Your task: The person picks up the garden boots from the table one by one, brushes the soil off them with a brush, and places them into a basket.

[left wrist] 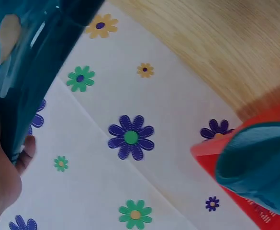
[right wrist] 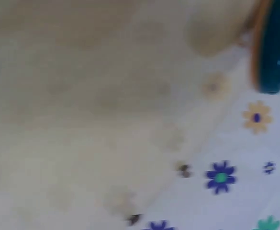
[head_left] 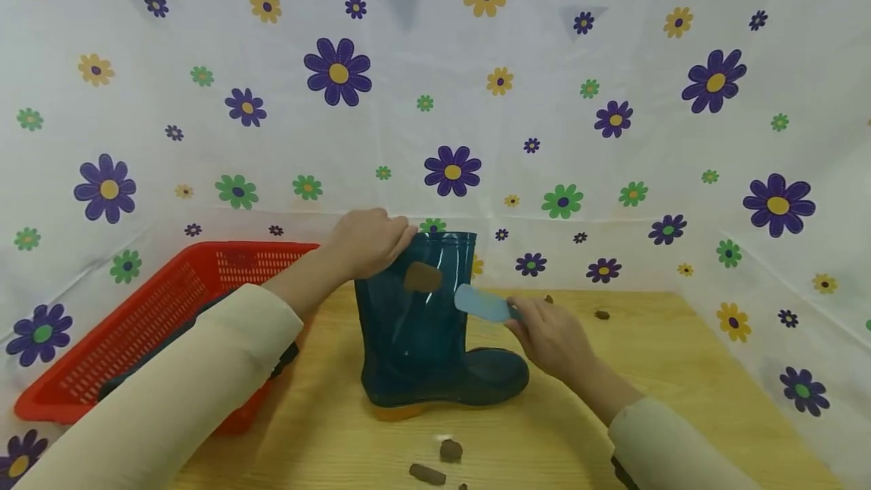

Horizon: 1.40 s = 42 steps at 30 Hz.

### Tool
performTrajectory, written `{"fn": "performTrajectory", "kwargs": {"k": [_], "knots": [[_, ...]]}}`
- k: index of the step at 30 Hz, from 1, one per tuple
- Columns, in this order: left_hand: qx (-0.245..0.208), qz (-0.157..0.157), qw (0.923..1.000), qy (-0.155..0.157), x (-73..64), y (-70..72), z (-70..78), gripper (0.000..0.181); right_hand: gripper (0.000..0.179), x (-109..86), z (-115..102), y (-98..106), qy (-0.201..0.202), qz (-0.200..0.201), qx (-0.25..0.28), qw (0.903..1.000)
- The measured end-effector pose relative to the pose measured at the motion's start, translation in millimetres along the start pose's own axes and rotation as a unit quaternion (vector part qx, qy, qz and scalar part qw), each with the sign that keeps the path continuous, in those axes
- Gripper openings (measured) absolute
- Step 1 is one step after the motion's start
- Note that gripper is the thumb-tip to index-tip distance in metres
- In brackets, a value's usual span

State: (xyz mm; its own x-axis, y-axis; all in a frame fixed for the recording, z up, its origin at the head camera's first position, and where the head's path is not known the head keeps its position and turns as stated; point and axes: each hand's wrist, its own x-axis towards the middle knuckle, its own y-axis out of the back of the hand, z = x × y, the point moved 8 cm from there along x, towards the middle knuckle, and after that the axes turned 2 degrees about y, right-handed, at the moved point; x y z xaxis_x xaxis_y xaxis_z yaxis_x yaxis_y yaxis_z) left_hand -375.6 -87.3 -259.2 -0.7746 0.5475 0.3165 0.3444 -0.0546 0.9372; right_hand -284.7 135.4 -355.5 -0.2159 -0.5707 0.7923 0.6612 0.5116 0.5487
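A dark teal rubber boot with an orange sole stands upright on the wooden table, its toe pointing right. My left hand grips the rim of its shaft at the top left; the left wrist view also shows the boot shaft beside that hand. A brown mud-like patch sticks to the shaft. My right hand holds a light-blue flat scraper by its handle, the blade at the shaft's right edge. Whether the blade touches the boot I cannot tell. In the right wrist view the boot's toe shows.
At the left stands a red plastic basket with another teal boot in it. Brown lumps lie on the table before the boot, and smaller bits behind. A flowered cloth hangs around the table.
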Motion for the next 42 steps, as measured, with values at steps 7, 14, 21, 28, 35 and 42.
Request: {"fn": "performTrajectory", "kwargs": {"k": [7, 14, 21, 28, 35, 42], "knots": [[-0.004, 0.057, 0.9966, -0.059, -8.0, 5.5, 7.3, 0.03, 0.038, 53.7, 2.5, -6.8, -0.01, 0.021, -0.024, 0.9994], [0.023, 0.114, 0.9873, -0.108, -13.3, 18.6, 20.7, 0.028, 0.04, 66.2, -0.9, -20.0, -0.004, 0.006, -0.029, 0.9996], [0.016, 0.132, 0.9841, -0.117, -14.3, 21.1, 21.1, 0.026, 0.044, 56.9, -11.0, -29.4, 0.036, -0.009, 0.017, 0.9992], [-0.014, 0.119, 0.9886, -0.091, -11.6, 19.6, 12.6, 0.029, 0.043, 60.0, -3.9, -24.0, -0.026, 0.005, 0.06, 0.9979], [-0.006, 0.142, 0.9848, -0.1, -20.7, 22.5, 15.7, 0.026, 0.042, 64.2, -28.9, -29.3, 0.018, -0.005, 0.055, 0.9983], [0.003, 0.139, 0.9846, -0.106, -19.5, 20.7, 17.9, 0.024, 0.042, 53.4, -35.4, -26.7, 0.053, -0.017, 0.056, 0.9969]]}}
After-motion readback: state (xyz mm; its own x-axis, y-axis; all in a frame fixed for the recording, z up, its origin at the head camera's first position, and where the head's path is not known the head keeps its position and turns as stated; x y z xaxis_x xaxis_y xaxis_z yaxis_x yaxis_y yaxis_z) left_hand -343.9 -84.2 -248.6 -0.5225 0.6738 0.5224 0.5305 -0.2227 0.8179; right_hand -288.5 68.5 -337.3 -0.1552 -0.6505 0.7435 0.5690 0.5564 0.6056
